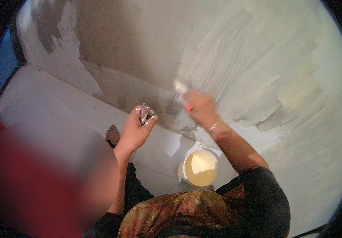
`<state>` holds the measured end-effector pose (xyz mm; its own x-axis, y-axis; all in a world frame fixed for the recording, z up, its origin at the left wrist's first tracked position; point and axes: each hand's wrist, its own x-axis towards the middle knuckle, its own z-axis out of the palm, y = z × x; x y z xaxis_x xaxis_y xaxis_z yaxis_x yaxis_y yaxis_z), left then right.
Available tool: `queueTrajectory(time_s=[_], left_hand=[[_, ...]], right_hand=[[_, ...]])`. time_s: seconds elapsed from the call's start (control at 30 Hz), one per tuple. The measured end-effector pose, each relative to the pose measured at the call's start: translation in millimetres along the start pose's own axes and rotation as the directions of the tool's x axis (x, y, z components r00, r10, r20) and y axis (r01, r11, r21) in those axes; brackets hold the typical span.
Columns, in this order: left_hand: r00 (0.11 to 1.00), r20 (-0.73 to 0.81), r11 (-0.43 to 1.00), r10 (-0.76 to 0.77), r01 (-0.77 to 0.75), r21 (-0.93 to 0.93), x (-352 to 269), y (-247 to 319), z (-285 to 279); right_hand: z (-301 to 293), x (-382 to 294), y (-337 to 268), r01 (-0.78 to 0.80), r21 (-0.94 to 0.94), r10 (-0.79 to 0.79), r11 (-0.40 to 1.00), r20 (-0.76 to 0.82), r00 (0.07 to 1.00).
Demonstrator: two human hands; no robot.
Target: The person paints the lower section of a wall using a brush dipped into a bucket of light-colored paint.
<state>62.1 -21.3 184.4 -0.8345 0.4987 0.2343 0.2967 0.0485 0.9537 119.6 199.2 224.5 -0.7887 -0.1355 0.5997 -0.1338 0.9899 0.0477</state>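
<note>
My right hand (202, 107), blurred by motion, grips a paintbrush (180, 86) whose pale head is at the wall (248, 56). Whitish streaks fan up and to the right from around the brush. Left of it, part of the wall is darker grey-brown. My left hand (135, 128) is closed around a small purplish thing (144, 113) smeared with white; what it is I cannot tell. White smears also mark that hand's thumb and fingertips. Below my right forearm, a white bucket (181, 172) stands on the floor, holding a pale yellowish liquid (208, 177).
Light floor tiles (63, 104) run along the wall's foot. A bare foot (113, 134) is near my left wrist. At the far left are a dark-framed edge (16, 44) and a blue surface (3, 65). A blurred round patch hides the lower left.
</note>
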Motion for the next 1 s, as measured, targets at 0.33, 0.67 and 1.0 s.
queueTrajectory(time_s=[0.33,0.67,1.0], left_hand=[[0.999,-0.045,1.0,0.022,-0.023,-0.009,-4,12,7],[0.949,-0.16,0.931,-0.272,0.217,-0.292,4,23,-13],[0.941,-0.236,0.936,-0.241,0.161,-0.313,4,20,-4]], right_hand=[[125,-95,81,-0.192,0.086,0.138,0.978,0.43,0.892],[139,-96,19,-0.051,0.194,-0.083,0.98,0.625,0.776],[271,-132,71,0.054,0.103,-0.11,0.993,0.675,0.729]])
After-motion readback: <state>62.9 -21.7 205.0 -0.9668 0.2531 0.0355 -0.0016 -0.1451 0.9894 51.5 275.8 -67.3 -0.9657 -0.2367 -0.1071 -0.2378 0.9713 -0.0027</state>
